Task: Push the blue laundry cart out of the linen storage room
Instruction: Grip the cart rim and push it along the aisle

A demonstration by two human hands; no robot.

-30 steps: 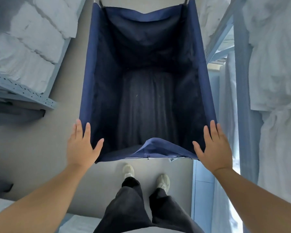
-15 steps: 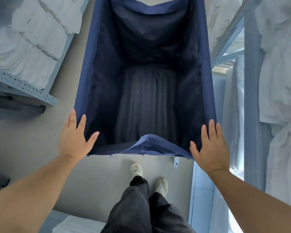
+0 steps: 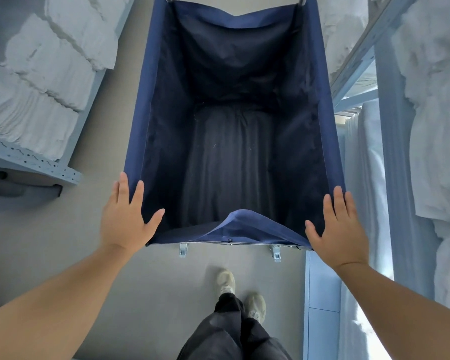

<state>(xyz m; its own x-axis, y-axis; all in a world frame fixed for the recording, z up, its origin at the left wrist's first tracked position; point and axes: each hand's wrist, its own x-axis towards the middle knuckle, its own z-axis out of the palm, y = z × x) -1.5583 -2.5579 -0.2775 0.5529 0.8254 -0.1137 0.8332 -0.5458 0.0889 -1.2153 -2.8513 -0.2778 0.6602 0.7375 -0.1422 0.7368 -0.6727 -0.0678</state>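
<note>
The blue laundry cart (image 3: pixel 140 113) is a deep fabric bin on a metal frame, empty inside, filling the middle of the head view. My left hand (image 3: pixel 126 219) lies over its near left corner, fingers along the outside and thumb inside the rim. My right hand (image 3: pixel 339 229) holds the near right corner the same way. The near fabric edge sags in the middle. Two metal brackets (image 3: pixel 183 249) show under the near rail.
A grey metal shelf (image 3: pixel 31 162) with stacked white linens (image 3: pixel 44 81) stands at the left. Another rack (image 3: pixel 359 48) packed with white linens (image 3: pixel 431 126) runs close along the cart's right side. My feet (image 3: pixel 226 281) are on the grey floor behind the cart.
The cart has rolled forward away from my feet, with both hands staying on its near corners. The metal brackets under the near rail have come into view.
</note>
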